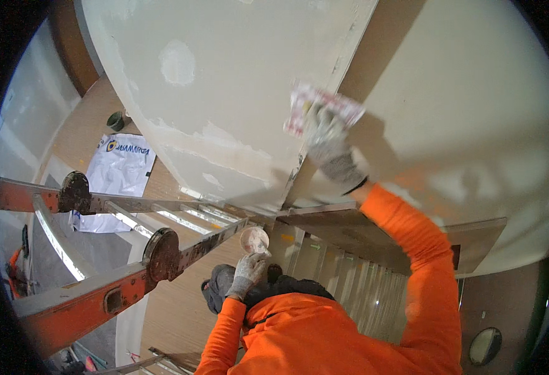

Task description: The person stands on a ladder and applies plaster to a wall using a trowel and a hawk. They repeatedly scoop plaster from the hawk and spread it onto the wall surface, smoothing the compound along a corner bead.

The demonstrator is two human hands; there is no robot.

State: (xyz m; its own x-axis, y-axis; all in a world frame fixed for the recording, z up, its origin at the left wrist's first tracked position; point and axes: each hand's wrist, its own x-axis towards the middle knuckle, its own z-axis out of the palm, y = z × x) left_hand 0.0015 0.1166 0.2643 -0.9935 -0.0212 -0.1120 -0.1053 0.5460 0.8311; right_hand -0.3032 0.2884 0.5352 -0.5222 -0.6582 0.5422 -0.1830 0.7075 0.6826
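**Printed sheet in right hand, set across wall edge**

Landmark for all places: wall edge (357, 51), slanting from upper right to lower left.

Patterned white-and-red sheet (339, 107): lying over the wall edge, part on each side of it. Long axis left to right with slight downward tilt to the right, so roughly crosswise to the edge. One end pointing right, past the edge; other end left, with a flap dropping lower. Outline blurred. Contact with wall: cannot tell.

Right hand (325, 130): grey-white glove, over the wall edge, back of glove showing. Fingers bent and gripping the sheet, narrow spread. Orange sleeve (405, 228) running from the wrist down to the right of the edge.

Left hand (249, 270): similar glove, below and left of the edge's lower end. Fingers up at the near rim of a round tub (255, 235) with pale pinkish contents; cannot tell how far closed.

Left of edge: pale panel (237, 69) with whiter patches. Right of edge: beige wall (474, 106). Farther left and lower: orange ladder (93, 300). Beyond, far left of edge: dark bucket (115, 121), white printed banner (117, 169) on floor.
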